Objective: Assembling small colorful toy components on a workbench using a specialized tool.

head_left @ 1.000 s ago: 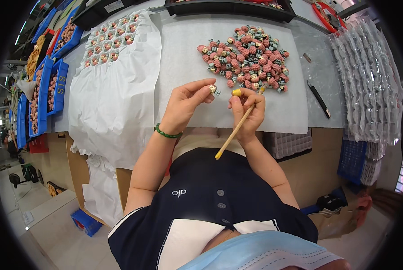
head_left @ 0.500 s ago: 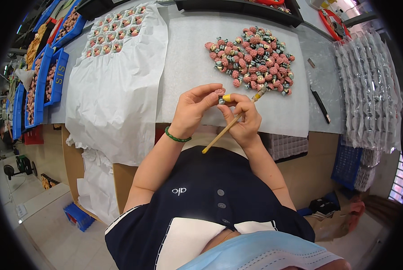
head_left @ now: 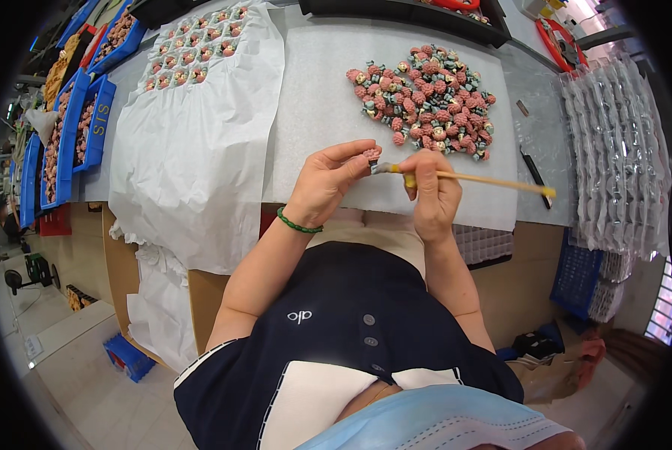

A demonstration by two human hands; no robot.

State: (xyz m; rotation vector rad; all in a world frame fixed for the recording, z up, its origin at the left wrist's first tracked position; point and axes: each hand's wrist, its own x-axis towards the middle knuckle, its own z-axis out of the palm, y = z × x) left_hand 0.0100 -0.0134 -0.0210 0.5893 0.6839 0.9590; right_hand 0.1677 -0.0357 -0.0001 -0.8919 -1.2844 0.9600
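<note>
Between the thumb and fingers of my left hand [head_left: 317,184] is a small figurine [head_left: 372,154] with bumpy pink hair and a grey-blue lower part. My right hand [head_left: 436,196] is closed round a brush [head_left: 493,181] with a pale wooden handle and a yellow end. The brush lies nearly level, its bristle end pointing left and touching or almost touching the figurine's lower part. A yellow wrap shows on a right finger. Beyond my hands, a heap of similar figurines [head_left: 426,97] covers part of a white foam sheet [head_left: 313,90].
White paper [head_left: 193,157] drapes over the table's left side, below a pocketed tray of figurines [head_left: 196,54]. Blue bins [head_left: 96,127] stand far left. A black tray [head_left: 396,10] sits at the back. On the right are a black pen-like tool [head_left: 532,169] and stacked clear plastic trays [head_left: 613,150].
My right hand has turned the brush from slanting down toward me to nearly level, bristles now at the figurine. Its fingers have left the figurine; my left hand still holds it.
</note>
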